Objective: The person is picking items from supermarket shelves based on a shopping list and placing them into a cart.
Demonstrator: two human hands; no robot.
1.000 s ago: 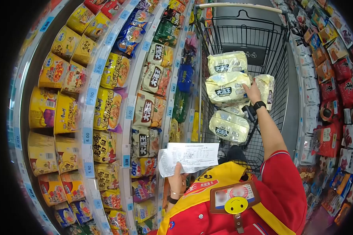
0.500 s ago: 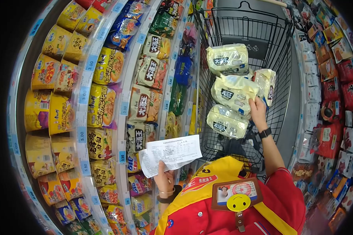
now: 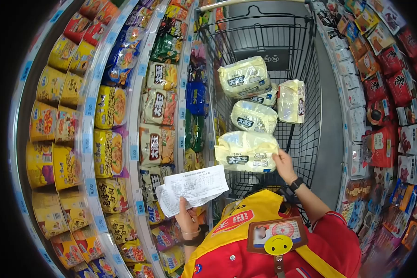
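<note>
The wire cart (image 3: 310,121) has bare room near right, open from above, and a thin strip between its right wall and the right pack (image 3: 291,101). The far pack (image 3: 244,78), middle pack (image 3: 254,116) and near pack (image 3: 247,152) block the left. Shelves (image 3: 133,153) crowd the cart's left side; papers (image 3: 194,184) cover part of the near-left approach.

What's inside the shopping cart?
Inside the shopping cart are four pale yellow noodle packs, one partly covered by its neighbours. A fifth noodle pack, in the right hand, is over the near end. It covers whatever is right beneath it, so that can't be seen.
</note>
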